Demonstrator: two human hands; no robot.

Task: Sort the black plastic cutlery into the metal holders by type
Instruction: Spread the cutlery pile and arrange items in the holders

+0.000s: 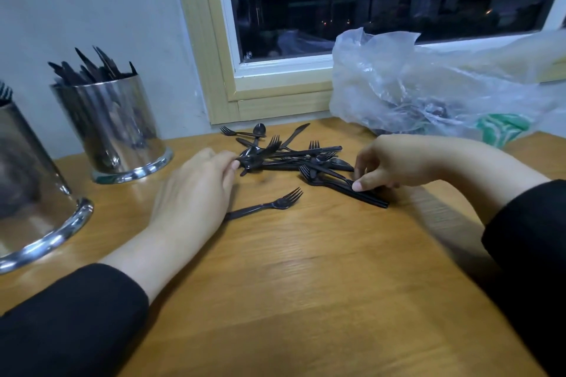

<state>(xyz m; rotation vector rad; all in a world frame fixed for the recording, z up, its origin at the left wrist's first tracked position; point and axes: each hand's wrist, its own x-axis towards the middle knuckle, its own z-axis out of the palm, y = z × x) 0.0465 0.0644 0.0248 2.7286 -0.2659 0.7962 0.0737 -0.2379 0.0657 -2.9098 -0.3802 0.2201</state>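
Note:
A loose pile of black plastic cutlery, forks, spoons and a knife, lies on the wooden table below the window. My left hand reaches into the pile's left side and its fingertips pinch a black piece there. A single fork lies beside that hand. My right hand pinches a small bundle of forks at the pile's right edge. A metal holder at the back left holds black knives. A second metal holder stands at the far left, partly cut off.
A crumpled clear plastic bag lies at the back right against the window sill, with a green and white item under it. The wall and window frame close off the far side of the table.

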